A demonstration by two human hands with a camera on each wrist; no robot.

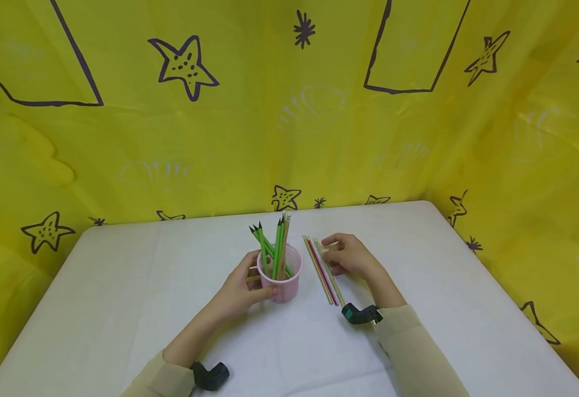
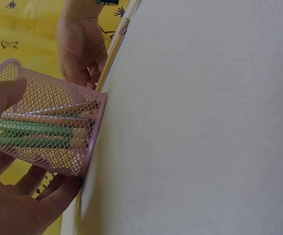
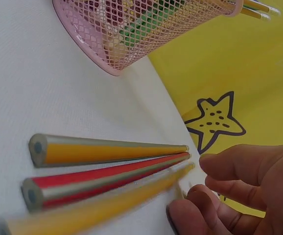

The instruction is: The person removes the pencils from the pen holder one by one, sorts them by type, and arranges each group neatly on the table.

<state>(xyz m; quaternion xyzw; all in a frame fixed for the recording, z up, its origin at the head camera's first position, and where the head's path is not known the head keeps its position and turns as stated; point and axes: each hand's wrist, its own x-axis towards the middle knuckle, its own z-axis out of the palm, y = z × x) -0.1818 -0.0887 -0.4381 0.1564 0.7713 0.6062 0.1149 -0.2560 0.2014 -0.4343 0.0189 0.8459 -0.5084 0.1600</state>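
In the head view my left hand point(image 1: 240, 288) holds a pink mesh pencil cup point(image 1: 287, 292), thumb in front and fingers around its left side. The cup stands upright on the table. Several green pencils point(image 1: 277, 245) with black tips lean inside it, along with tan pencils. To the cup's right lie a yellow pencil point(image 1: 317, 270), a red-and-silver pencil point(image 3: 107, 178) and another yellow pencil point(image 3: 102, 208), the last blurred in the right wrist view. My right hand point(image 1: 350, 256) hovers beside this last one, fingers loosely bent, thumb and forefinger apart. Whether a fingertip touches it is unclear.
The table point(image 1: 121, 298) has a white cover. Yellow cloth point(image 1: 250, 138) with drawn stars hangs behind it and along both sides. Dark wrist devices sit on my left wrist point(image 1: 210, 376) and right wrist point(image 1: 361, 314).
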